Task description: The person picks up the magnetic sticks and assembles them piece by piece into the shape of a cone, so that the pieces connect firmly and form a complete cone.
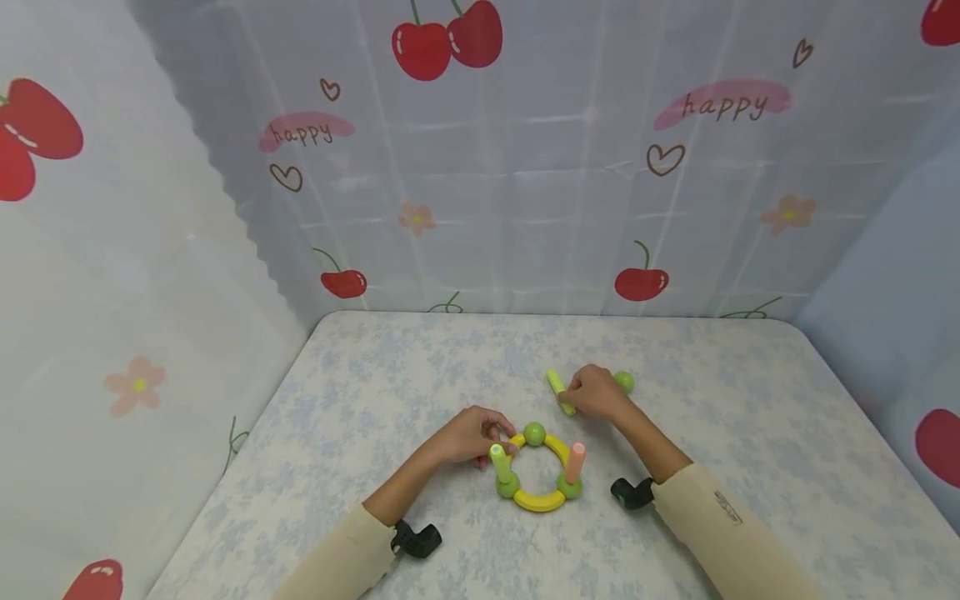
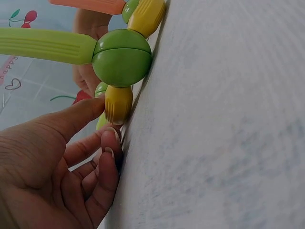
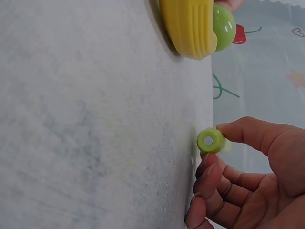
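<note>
On the table stands a ring of yellow curved pieces (image 1: 540, 502) joined by green balls (image 1: 534, 433). A light green rod (image 1: 499, 461) rises from its left ball, and an orange rod (image 1: 575, 463) from the right one. My left hand (image 1: 467, 437) pinches the ring's left curved piece (image 2: 118, 106) between thumb and fingers, just beyond the light green rod. Farther back, my right hand (image 1: 595, 392) holds a loose yellow-green rod (image 1: 555, 381) between thumb and fingertips. The right wrist view shows a pale round disc in that rod's end (image 3: 209, 140).
A loose green ball (image 1: 624, 382) lies just right of my right hand, partly hidden by it. The pale, blue-patterned tabletop (image 1: 375, 367) ends at a curtain (image 1: 487, 208) with cherry prints. A black wrist camera sits on each sleeve.
</note>
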The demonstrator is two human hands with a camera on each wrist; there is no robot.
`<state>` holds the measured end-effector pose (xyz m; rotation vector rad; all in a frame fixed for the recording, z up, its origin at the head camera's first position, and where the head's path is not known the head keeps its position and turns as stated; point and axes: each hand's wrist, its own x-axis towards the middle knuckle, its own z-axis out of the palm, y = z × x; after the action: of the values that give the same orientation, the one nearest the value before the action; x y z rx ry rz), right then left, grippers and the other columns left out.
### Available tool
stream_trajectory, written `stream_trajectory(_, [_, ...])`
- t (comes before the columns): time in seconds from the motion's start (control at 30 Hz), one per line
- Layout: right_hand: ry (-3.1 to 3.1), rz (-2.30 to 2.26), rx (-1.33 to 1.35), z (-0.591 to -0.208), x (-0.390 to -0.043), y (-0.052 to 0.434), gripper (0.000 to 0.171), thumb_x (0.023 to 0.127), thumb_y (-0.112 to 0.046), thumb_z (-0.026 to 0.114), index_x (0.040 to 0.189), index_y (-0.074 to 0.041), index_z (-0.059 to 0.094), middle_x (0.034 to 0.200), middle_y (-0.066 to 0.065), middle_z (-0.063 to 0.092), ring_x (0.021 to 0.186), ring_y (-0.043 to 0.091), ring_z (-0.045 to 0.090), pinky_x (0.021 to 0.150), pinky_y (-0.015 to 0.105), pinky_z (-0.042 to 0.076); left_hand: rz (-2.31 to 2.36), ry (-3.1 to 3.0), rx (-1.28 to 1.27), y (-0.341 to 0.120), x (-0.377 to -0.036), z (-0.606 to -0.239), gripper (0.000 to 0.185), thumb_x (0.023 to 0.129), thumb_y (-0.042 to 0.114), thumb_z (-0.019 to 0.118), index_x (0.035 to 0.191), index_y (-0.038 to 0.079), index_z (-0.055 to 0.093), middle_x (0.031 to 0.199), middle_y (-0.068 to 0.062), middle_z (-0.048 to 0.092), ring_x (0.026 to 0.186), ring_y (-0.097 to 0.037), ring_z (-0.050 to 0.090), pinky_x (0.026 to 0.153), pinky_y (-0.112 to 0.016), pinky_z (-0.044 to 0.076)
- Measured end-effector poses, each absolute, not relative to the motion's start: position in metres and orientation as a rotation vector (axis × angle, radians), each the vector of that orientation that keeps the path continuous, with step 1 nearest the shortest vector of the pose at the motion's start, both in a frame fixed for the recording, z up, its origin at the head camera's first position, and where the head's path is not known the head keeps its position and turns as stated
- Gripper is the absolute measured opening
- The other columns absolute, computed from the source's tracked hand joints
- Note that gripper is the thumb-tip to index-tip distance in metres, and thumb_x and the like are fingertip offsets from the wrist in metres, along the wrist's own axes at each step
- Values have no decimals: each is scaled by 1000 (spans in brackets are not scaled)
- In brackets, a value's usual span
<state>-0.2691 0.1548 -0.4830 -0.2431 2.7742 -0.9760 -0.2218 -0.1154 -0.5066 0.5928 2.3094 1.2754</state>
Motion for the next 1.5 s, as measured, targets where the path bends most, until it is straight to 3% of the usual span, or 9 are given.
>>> stream_trajectory(0.27, [2717, -1163, -232, -485, -259, 158, 21, 93, -23, 76, 84, -5, 70, 66, 5, 64, 56, 17, 56, 54, 29, 46, 1279, 2309, 583, -117, -223, -510, 18, 91, 26, 79, 106, 16, 75, 71, -4, 67, 46, -17, 59, 47, -30, 51])
stream_trajectory(0.6, [2680, -1351, -380, -484, -246, 160, 19, 93, -23, 76, 95, -5, 69, 70, 0, 68, 63, 19, 64, 56, 30, 48, 1280, 2306, 593, -117, -223, -510, 19, 91, 27, 79, 106, 16, 75, 72, -5, 68, 47, -19, 60, 47, -30, 51])
stream_trajectory(1.2, [2527, -1461, -789, -473, -234, 156, 13, 96, -21, 74, 99, -9, 70, 83, 4, 73, 70, 32, 69, 61, 31, 54, 1324, 2283, 582, -116, -223, -509, 18, 90, 25, 81, 104, 15, 75, 69, -4, 66, 44, -17, 56, 44, -28, 48])
stream_trajectory(1.5, [2465, -1458, -938, -477, -235, 155, 13, 93, -18, 77, 100, -8, 72, 85, 0, 73, 72, 24, 70, 65, 31, 58, 1307, 2301, 587, -116, -225, -511, 20, 90, 28, 81, 104, 16, 75, 68, -3, 67, 44, -16, 56, 44, -29, 49])
